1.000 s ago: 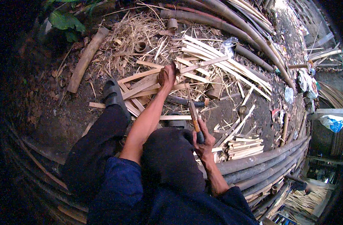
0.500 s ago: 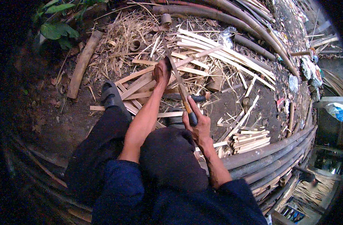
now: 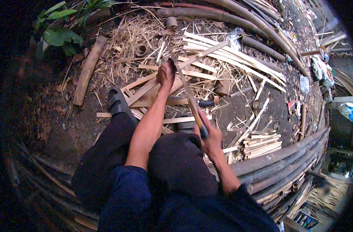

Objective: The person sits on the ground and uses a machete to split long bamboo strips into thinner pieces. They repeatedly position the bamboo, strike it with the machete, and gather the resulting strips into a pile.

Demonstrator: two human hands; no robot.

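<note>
My right hand (image 3: 212,137), slightly blurred, is closed round the yellow and black handle of a long, narrow-bladed tool (image 3: 188,89). Its blade slants up and left away from me; whether it is a saw or a knife I cannot tell. Beside the far part of the blade, my left hand (image 3: 167,75) is closed, with a dark edge (image 3: 171,63) showing at its fingers. What that hand grips is mostly hidden. Pale split bamboo strips (image 3: 145,92) lie under and around it. Another dark-handled tool (image 3: 207,102) lies to the right of the blade.
Long pale strips (image 3: 238,58) lie at the far right, and a stack of short ones (image 3: 261,145) sits near bamboo poles (image 3: 269,160) on my right. Shavings (image 3: 126,38) cover the far ground. A bamboo log (image 3: 89,71) lies left of my sandalled foot (image 3: 117,101).
My right hand has moved back toward me and slightly right, drawing the long blade along. My left hand stays almost in place. The whole view has shifted slightly.
</note>
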